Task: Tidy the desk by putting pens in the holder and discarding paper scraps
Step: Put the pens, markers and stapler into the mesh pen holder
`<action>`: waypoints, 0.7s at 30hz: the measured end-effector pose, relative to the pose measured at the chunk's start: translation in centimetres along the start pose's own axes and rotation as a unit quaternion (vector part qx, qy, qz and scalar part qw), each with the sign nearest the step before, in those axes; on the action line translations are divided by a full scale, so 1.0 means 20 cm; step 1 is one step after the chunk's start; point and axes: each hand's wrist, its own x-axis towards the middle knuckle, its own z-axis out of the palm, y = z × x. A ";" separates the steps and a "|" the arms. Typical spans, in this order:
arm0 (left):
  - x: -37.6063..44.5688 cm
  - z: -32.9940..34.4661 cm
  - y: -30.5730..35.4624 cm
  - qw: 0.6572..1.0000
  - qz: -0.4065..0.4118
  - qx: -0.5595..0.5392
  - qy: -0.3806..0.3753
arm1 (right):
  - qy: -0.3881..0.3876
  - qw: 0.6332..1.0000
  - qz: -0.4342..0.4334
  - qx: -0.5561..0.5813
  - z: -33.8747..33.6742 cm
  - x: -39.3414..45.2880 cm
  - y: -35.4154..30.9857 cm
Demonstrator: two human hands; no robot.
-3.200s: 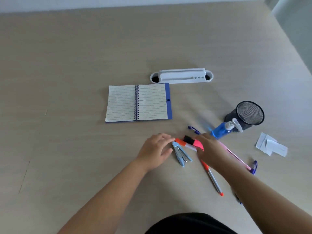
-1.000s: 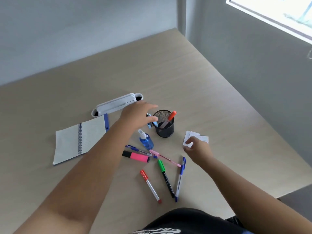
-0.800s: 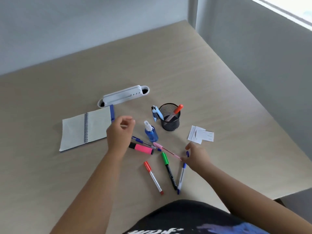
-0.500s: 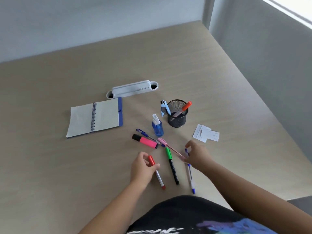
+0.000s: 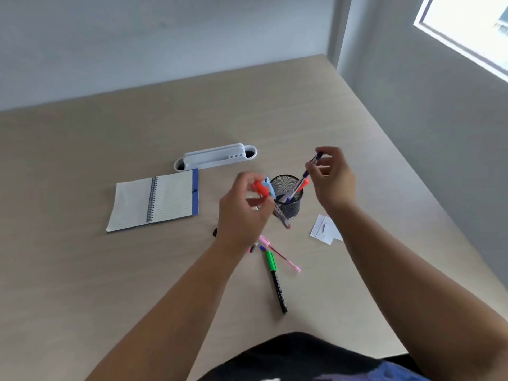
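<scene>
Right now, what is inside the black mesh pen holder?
In the mesh holder: an orange-capped pen leaning on the rim, and a blue pen that the right hand is lowering in. The holder's bottom is hidden by its wall and the left hand.

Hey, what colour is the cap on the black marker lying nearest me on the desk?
Green. The black marker has a bright green cap, seen clearly in the head view.

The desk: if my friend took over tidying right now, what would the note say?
Left hand: grip shut on a red-capped pen beside the black mesh cup.
Right hand: grip shut on a blue pen, its tip inside the cup.
Done: an orange pen stands in the cup.
Left: green pen, pink pen and others partly hidden under the left arm; paper scraps to discard.
</scene>
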 end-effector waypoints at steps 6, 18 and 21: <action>0.33 0.09 0.06 0.990 0.110 0.084 0.001 | -0.019 0.999 -0.012 -0.043 0.02 -0.01 0.18; 0.25 -0.10 -0.33 0.984 -0.052 0.149 0.086 | -0.295 0.915 -0.066 -0.268 0.11 -0.43 0.50; 0.11 -0.17 -0.58 0.959 -0.224 0.160 0.073 | -0.359 0.864 -0.026 -0.353 0.20 -0.44 0.56</action>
